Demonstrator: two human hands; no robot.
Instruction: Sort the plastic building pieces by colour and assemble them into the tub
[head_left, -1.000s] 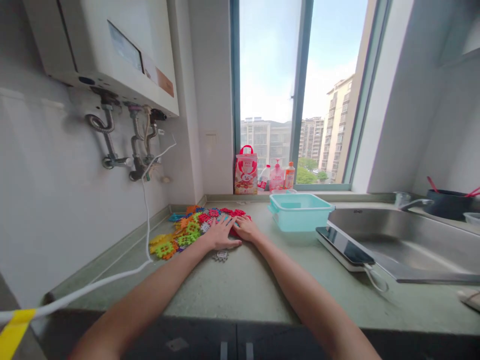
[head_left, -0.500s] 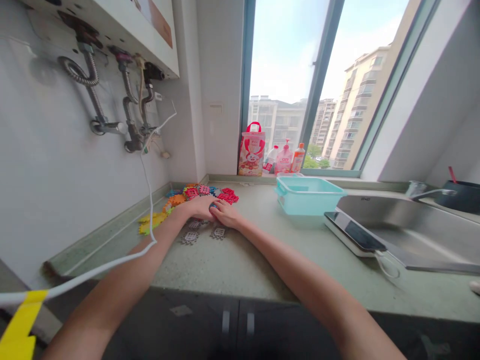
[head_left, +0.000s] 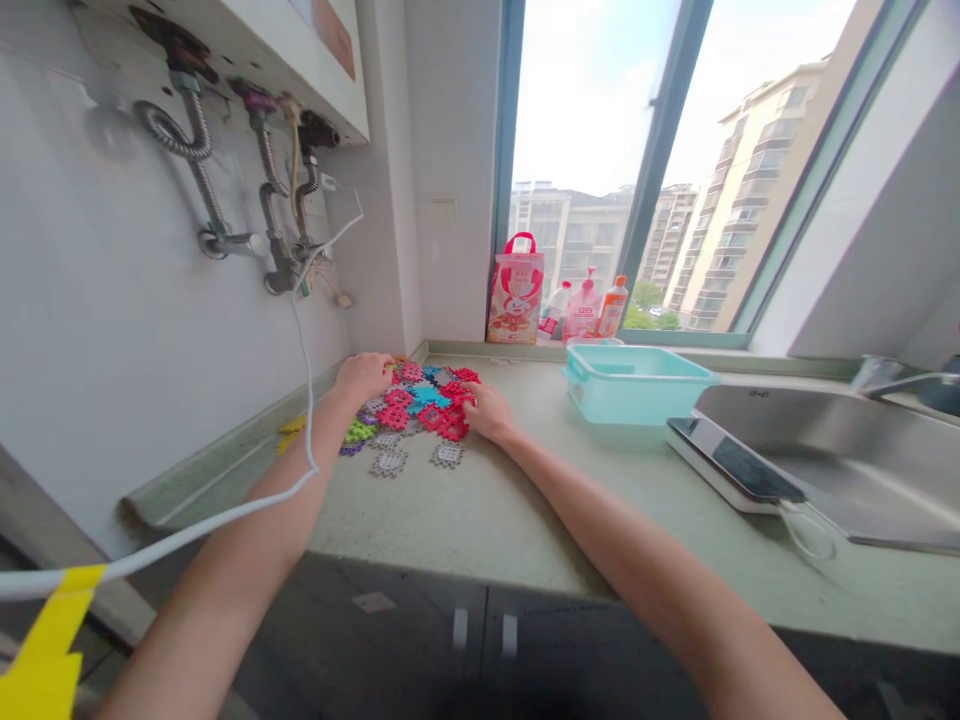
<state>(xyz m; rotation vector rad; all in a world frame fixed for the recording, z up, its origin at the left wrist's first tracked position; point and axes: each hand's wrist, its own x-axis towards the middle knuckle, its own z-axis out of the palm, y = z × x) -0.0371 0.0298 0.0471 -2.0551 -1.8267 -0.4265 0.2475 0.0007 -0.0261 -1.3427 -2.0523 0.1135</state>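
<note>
Flat toothed plastic pieces, like gear-shaped building tiles, lie heaped on the counter. Red pieces (head_left: 432, 416) and a light blue piece (head_left: 427, 400) are in the middle. Green pieces (head_left: 360, 431) sit at the left side, partly behind my left forearm. Two grey pieces with patterned centres lie at the front, one grey piece (head_left: 448, 455) to the right. My left hand (head_left: 364, 377) is at the heap's far left edge, fingers curled, their grip unclear. At the right edge, my right hand (head_left: 489, 412) has its fingers closed against a red piece (head_left: 457, 423).
A turquoise basin (head_left: 637, 392) stands right of the heap, near a phone on a white block (head_left: 739, 465) beside the steel sink (head_left: 810, 470). A white cable (head_left: 225, 515) crosses over my left forearm. A pink bag (head_left: 516, 298) and bottles line the windowsill.
My hands have parted from a dark blue piece at the middle, left hand to the heap's far left, right hand to its right edge. More of the heap shows. The view has shifted slightly.
</note>
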